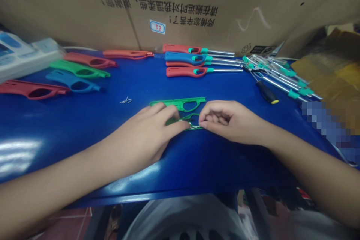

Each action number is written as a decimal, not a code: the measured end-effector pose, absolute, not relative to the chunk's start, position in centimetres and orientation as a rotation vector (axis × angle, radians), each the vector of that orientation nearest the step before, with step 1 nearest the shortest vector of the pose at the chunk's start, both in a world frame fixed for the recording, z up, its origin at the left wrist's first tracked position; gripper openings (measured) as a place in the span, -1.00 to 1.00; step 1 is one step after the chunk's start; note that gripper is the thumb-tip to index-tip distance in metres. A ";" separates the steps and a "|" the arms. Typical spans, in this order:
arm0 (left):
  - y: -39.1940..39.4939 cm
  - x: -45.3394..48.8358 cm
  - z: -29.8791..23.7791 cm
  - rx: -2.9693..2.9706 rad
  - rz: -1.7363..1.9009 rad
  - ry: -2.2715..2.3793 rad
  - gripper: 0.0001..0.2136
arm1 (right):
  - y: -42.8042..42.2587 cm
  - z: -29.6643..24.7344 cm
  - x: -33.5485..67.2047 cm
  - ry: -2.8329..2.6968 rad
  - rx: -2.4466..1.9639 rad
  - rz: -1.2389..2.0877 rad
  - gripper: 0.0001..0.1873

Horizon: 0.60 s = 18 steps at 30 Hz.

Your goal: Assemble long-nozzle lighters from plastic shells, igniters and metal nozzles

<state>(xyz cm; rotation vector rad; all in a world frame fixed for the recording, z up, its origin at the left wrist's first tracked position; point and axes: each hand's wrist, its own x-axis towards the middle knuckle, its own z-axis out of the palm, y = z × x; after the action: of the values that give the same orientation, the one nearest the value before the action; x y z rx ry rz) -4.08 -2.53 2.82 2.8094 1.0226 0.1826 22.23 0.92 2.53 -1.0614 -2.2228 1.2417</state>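
Observation:
On the blue table a green lighter shell half [194, 116] lies in front of me, mostly covered by my left hand [149, 129]. The fingers of that hand are curled over the shell, with the thumb along its near edge. My right hand [232, 120] is closed in a pinch at the shell's right end; what its fingertips hold, if anything, is hidden. Thin silvery wires or parts [194, 126] show in the shell between the two hands. Just behind lies a second green shell half [180, 102] with a loop-shaped opening, close to my left fingers.
Small screws [126, 100] lie to the left. Red, green and blue shell halves [80, 69] rest farther left; several assembled lighters [187, 71] lie at the back. On the right are metal lighter tubes [281, 82] and a black screwdriver [267, 92]. A cardboard box [84, 18] stands behind.

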 end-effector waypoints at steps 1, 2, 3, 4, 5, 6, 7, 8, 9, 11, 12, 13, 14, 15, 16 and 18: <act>-2.6 -4.1 2.8 2.820 0.174 1.023 -0.64 | 0.9 2.5 22.2 -2.289 -1.022 1.152 -0.93; -2.6 -4.1 2.8 2.830 0.165 1.025 -0.63 | 1.0 2.4 22.2 -2.339 -0.980 1.055 -0.93; -2.6 -4.1 2.8 2.841 0.157 1.027 -0.61 | 1.0 2.3 22.1 -2.371 -0.943 0.969 -0.93; -2.7 -4.2 2.8 2.853 0.147 1.026 -0.59 | 0.9 2.2 22.1 -2.387 -0.918 0.908 -0.93; -2.7 -4.2 2.8 2.865 0.140 1.028 -0.57 | 0.9 2.1 22.1 -2.393 -0.905 0.871 -0.92; -2.7 -4.2 2.8 2.878 0.133 1.031 -0.56 | 0.9 2.0 22.0 -2.392 -0.901 0.853 -0.92; -2.8 -4.2 2.7 2.891 0.123 1.034 -0.55 | 0.9 1.9 22.0 -2.385 -0.901 0.847 -0.91; -2.8 -4.1 2.7 2.905 0.112 1.036 -0.55 | 0.8 1.9 21.9 -2.380 -0.901 0.852 -0.91; -2.9 -4.1 2.7 2.921 0.098 1.034 -0.55 | 0.8 1.9 21.9 -2.377 -0.897 0.858 -0.91; -3.0 -4.1 2.7 2.956 0.072 1.024 -0.55 | 0.7 1.9 21.8 -2.388 -0.880 0.853 -0.92; -3.1 -4.1 2.7 2.973 0.064 1.016 -0.55 | 0.7 1.9 21.8 -2.405 -0.865 0.840 -0.93; -3.1 -4.1 2.7 2.988 0.063 1.011 -0.56 | 0.7 1.9 21.8 -2.426 -0.847 0.818 -0.93; -3.1 -4.0 2.7 2.997 0.065 1.006 -0.57 | 0.7 1.8 21.8 -2.446 -0.826 0.794 -0.93; -3.2 -4.0 2.7 3.001 0.068 1.004 -0.58 | 0.7 1.8 21.8 -2.464 -0.803 0.769 -0.93; -3.2 -4.0 2.7 3.000 0.073 1.006 -0.58 | 0.7 1.8 21.9 -2.481 -0.777 0.746 -0.93; -3.2 -4.0 2.7 2.994 0.081 1.009 -0.59 | 0.7 1.7 22.1 -2.531 -0.720 0.670 -0.90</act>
<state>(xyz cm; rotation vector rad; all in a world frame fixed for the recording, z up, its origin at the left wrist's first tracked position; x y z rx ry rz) -4.04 -3.16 2.66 2.9942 1.0095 0.0814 22.07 0.72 1.72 -0.7196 -2.5311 0.6701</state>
